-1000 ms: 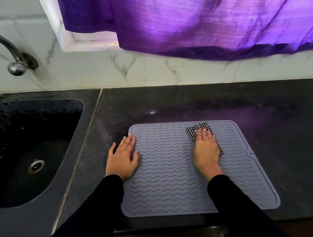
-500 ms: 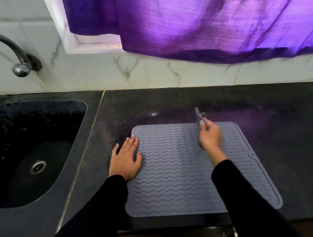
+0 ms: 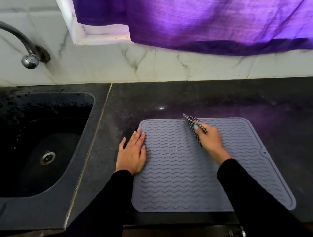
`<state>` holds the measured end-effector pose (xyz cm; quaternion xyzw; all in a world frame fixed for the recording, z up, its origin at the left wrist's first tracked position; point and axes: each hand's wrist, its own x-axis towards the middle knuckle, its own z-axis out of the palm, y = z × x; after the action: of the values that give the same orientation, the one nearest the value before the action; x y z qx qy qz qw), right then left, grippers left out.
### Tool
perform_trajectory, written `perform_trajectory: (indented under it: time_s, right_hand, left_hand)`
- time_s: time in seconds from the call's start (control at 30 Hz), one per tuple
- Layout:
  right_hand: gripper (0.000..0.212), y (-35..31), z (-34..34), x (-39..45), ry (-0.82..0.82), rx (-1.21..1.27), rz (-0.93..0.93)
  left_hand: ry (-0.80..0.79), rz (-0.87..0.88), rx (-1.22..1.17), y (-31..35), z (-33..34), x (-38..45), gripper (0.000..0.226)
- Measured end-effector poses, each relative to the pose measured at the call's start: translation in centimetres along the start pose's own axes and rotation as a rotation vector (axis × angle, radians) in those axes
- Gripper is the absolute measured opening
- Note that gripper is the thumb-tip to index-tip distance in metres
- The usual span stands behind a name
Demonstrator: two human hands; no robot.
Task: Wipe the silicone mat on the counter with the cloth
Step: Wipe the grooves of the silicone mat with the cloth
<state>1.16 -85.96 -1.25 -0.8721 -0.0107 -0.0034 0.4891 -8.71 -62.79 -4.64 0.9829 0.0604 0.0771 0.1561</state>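
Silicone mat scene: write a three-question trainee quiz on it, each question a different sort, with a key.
1. True or false: the left hand lies flat on the left edge of the silicone mat.
2. Multiple choice: what does the right hand hold? A) a sponge B) a checked cloth C) nothing
3. Fill in: to the left of the counter, under the tap, sits the black ____.

Key
1. True; the fingers are straight, half on the mat, half on the counter.
2. B; the cloth is pinched on edge, mostly lifted off the mat.
3. sink.
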Motion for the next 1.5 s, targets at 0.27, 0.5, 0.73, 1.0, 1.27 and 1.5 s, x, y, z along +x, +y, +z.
perform_trajectory:
  time_s: [0.27,0.5,0.73,1.0,1.27,1.5]
  right_hand:
    - [0.028,-3.8,0.4,0.6,0.238,0.151,0.229]
    - [0.05,-1.3,5.4,-3.0,-0.031,-0.53,-0.27]
    - [0.036,-1.4,2.8,-1.2,-0.067,0.016,-0.037]
    - [0.035,-6.1,4.1,-2.1,0.158,0.265,0.186]
    - [0.06,-4.0,9.2,-4.2,-0.268,-0.522,-0.363]
    - [0.03,-5.4,7.6,-1.3,-0.165,0.607,0.309]
  left_hand:
    - [0.034,-0.011,-0.125,-0.7,0.1,0.2,0.082]
    - [0.041,-0.056,-0.095,-0.4,0.3,0.4,0.065]
    - [0.056,-0.052,-0.084,-0.6,0.5,0.3,0.064]
    - [0.068,-0.051,-0.114,-0.5,0.4,0.4,0.064]
    - [0.082,-0.037,-0.083,-0.3,0.4,0.4,0.074]
    - [0.05,-0.048,-0.065,-0.5,0.4,0.3,0.065]
